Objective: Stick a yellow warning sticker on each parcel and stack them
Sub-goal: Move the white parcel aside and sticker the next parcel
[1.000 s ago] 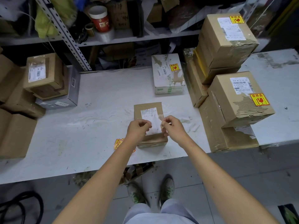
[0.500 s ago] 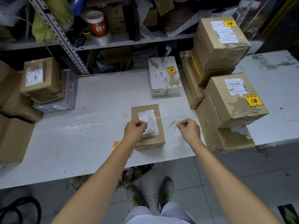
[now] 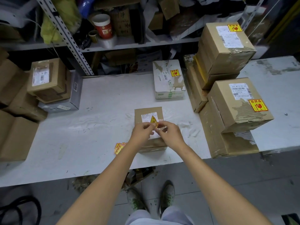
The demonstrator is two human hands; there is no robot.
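Near the front edge of the table (image 3: 97,127), about midway along it, lies the small brown parcel (image 3: 149,112), and both hands now meet above it. Half a second ago the right hand (image 3: 171,135) hung curled and apart, off to the parcel's right; it has come back in beside the left hand (image 3: 142,133), which has lifted a little from the white label. Between their fingertips stands a yellow sticker (image 3: 153,120), tilted up on edge. It showed in neither earlier picture. Each hand pinches its lower part with thumb and curled fingers. Whether any of it touches the parcel yet cannot be told.

The hands cover the near half of the parcel's top and most of its label. The left wrist hides part of the spare stickers (image 3: 119,147), which lie fanned on the table just left of the parcel.

Toward the back edge sits a white parcel (image 3: 168,85) already bearing a sticker. At the right end brown boxes are stacked; the lower front box (image 3: 238,103) and the top box (image 3: 225,46) both carry yellow stickers. At the left end are plain brown boxes (image 3: 48,80). A metal shelf (image 3: 129,44) of clutter, with a red cup (image 3: 103,25) on it, stands behind the table.
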